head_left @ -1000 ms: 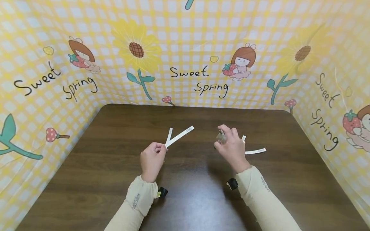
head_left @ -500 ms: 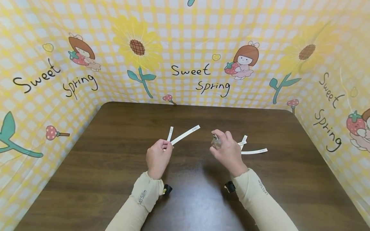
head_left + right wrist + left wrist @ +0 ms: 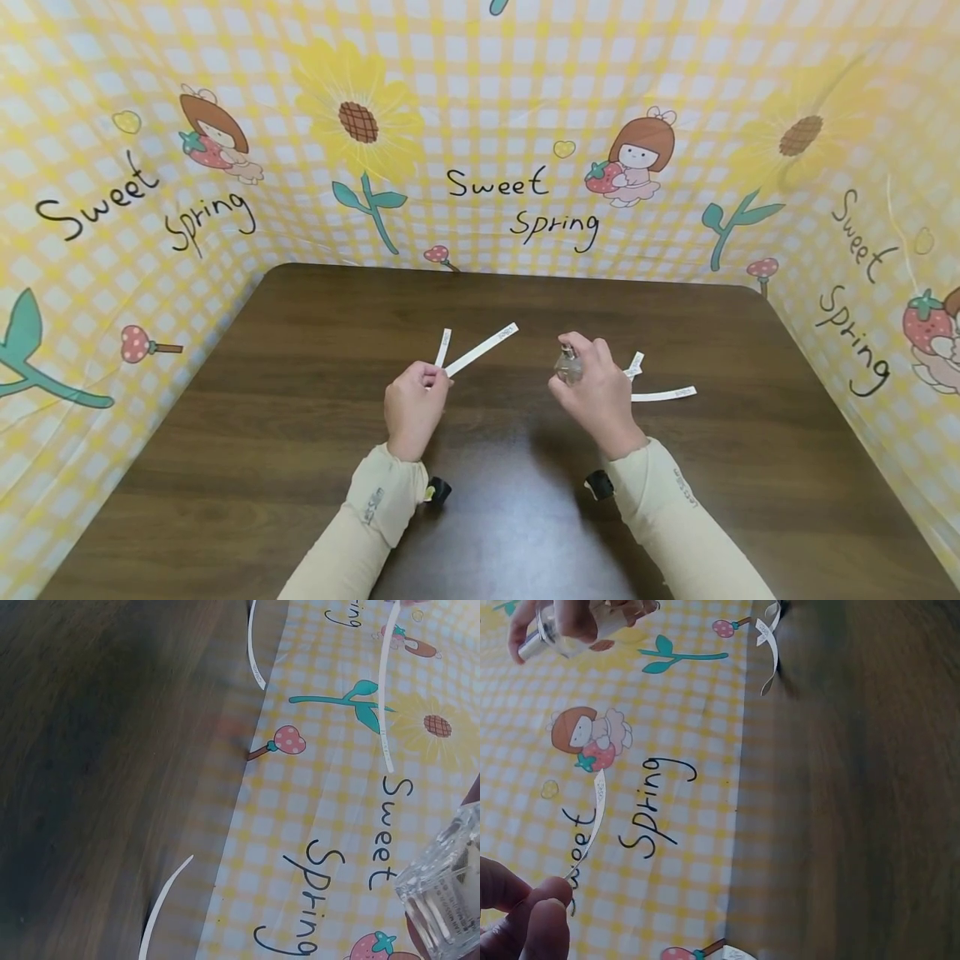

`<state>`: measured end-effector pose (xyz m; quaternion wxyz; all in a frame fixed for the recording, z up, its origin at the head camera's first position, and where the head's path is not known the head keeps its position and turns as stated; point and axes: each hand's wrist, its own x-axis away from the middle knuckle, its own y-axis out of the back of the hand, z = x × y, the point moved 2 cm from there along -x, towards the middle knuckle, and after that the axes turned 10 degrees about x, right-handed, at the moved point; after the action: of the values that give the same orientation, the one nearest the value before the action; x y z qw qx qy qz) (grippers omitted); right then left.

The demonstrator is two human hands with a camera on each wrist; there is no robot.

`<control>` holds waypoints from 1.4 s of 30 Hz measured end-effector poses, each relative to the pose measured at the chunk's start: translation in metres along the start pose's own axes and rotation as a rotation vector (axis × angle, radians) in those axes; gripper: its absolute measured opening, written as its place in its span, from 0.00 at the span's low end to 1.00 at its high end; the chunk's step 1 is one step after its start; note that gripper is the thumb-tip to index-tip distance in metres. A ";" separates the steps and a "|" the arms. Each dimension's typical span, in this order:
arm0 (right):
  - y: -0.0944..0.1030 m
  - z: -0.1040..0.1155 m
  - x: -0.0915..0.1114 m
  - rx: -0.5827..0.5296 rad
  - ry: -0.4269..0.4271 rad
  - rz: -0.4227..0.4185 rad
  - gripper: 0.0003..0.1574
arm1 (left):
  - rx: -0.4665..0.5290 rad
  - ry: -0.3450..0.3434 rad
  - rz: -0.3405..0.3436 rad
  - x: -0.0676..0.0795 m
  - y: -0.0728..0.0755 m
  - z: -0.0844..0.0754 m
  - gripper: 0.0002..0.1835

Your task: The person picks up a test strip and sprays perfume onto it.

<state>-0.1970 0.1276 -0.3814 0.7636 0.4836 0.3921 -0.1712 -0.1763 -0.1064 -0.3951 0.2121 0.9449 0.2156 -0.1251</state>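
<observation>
My left hand (image 3: pixel 415 410) pinches one end of a white paper test strip (image 3: pixel 482 348) between thumb and fingertips. Its printed far end points up and to the right, toward the bottle. In my right hand (image 3: pixel 598 400) is a clear glass perfume spray bottle (image 3: pixel 570 367), with the index finger on top of its silver nozzle. A gap separates the bottle from the strip. The left wrist view shows the thin, curved strip (image 3: pixel 595 821) rising from the fingertips. At the right edge of the right wrist view, the faceted bottle (image 3: pixel 442 900) appears partly cut off.
Another white strip (image 3: pixel 444 343) lies on the brown wooden table (image 3: pixel 480 500) behind my left hand. Several more strips (image 3: pixel 664 395) lie beside my right hand, partly hidden by it. A yellow checked cloth (image 3: pixel 495 108) walls in the back and sides.
My left hand has moved a little to the right with the strip, nearer the bottle. My right hand shifted slightly left with the bottle, then slightly back.
</observation>
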 end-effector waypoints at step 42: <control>0.019 -0.022 0.000 0.011 -0.020 -0.024 0.31 | 0.380 0.630 0.343 -0.025 -0.031 0.030 0.11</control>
<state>-0.1943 0.1563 -0.3750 0.7627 0.4814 0.3892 -0.1872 -0.2166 -0.1040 -0.4242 -0.0250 0.9817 0.0820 0.1699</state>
